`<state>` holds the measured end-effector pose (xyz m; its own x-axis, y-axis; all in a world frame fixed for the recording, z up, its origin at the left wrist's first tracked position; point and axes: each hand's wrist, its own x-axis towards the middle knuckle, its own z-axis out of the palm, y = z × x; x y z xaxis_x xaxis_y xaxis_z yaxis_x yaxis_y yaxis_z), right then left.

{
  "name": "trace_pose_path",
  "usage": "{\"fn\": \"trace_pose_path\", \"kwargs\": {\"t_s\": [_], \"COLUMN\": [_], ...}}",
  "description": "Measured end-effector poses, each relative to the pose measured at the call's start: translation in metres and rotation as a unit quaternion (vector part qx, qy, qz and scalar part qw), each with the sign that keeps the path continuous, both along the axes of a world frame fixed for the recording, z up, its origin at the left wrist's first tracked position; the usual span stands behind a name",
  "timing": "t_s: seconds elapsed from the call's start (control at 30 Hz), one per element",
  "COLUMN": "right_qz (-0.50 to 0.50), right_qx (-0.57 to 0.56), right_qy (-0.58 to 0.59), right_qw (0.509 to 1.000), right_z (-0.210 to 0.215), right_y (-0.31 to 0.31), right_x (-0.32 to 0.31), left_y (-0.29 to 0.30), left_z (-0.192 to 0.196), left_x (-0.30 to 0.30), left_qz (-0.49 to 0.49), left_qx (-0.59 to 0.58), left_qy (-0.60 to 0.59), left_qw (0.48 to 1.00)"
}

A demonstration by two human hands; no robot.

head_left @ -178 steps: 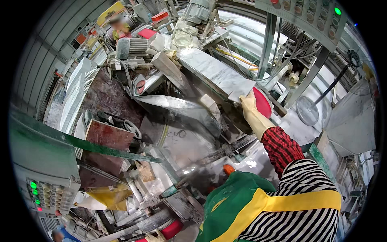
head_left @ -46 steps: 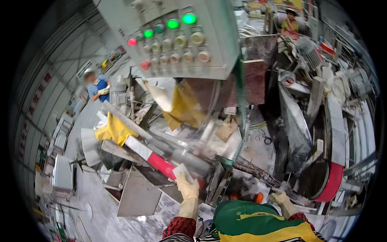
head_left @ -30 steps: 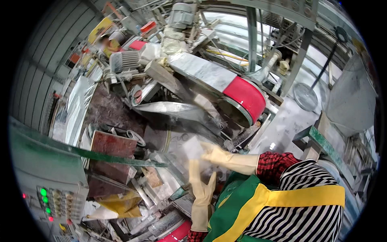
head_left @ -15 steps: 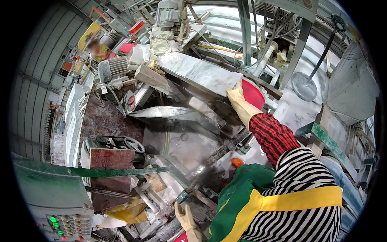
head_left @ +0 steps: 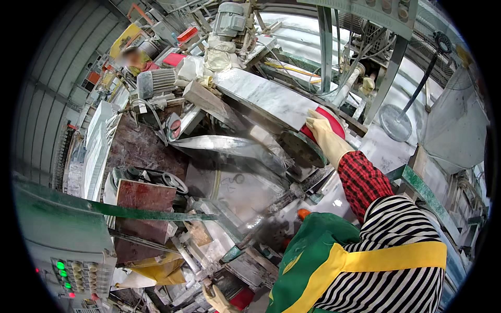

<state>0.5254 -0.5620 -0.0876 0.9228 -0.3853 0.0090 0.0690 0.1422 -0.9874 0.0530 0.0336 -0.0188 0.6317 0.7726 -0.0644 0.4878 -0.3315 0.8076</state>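
Note:
My right hand [head_left: 330, 140], in a cream rubber glove, reaches to the near right end of a long grey-white marble slab [head_left: 261, 88]. Its fingers stretch out, the tips at the slab's end. Beneath and behind it shows a red round thing [head_left: 338, 124], possibly a basin; part of it is covered by the hand. A dark round disc [head_left: 304, 150] lies under the slab's end. My left hand [head_left: 217, 299], also gloved, is low at the bottom edge, partly cut off. Its fingers look apart, with nothing visible in them, near a red thing [head_left: 241, 299] and metal bars.
A curved metal guard [head_left: 224, 143] and a grey motor [head_left: 229, 20] stand around the slab. At lower left is a green control box [head_left: 68, 229] with lit buttons. A green bar [head_left: 151, 214] crosses the left side. Another person [head_left: 136, 60] is far off at upper left.
My right hand has drawn back slightly from the slab's corner, uncovering red and the dark disc below. My left hand has moved down and left. The whole view has shifted a little.

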Motion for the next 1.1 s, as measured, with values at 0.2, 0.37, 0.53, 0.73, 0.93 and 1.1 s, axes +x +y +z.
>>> {"fn": "trace_pose_path", "kwargs": {"t_s": [0.2, 0.37, 0.53, 0.73, 0.93, 1.1], "right_qz": [0.186, 0.424, 0.432, 0.440, 0.537, 0.621], "right_qx": [0.195, -0.003, -0.110, -0.177, -0.145, -0.147], "right_qy": [0.081, 0.081, 0.383, 0.477, 0.401, 0.303], "right_qw": [0.960, 0.902, 0.809, 0.740, 0.729, 0.707], "right_z": [0.054, -0.050, -0.191, -0.166, -0.177, -0.111], "right_y": [0.077, 0.102, 0.002, 0.036, 0.100, 0.201], "right_x": [-0.058, -0.140, -0.206, -0.190, -0.163, -0.189], "left_y": [0.083, 0.050, 0.025, 0.002, -0.002, -0.003], "left_z": [-0.029, 0.026, 0.031, 0.039, 0.051, 0.046], "left_x": [-0.090, -0.094, -0.091, -0.089, -0.085, -0.091], "left_qz": [0.046, 0.163, 0.210, 0.269, 0.255, 0.266], "left_qx": [0.366, 0.422, 0.366, 0.430, 0.390, 0.443], "left_qy": [0.134, 0.298, 0.285, 0.257, 0.244, 0.229], "left_qw": [0.920, 0.841, 0.860, 0.823, 0.851, 0.825]}}
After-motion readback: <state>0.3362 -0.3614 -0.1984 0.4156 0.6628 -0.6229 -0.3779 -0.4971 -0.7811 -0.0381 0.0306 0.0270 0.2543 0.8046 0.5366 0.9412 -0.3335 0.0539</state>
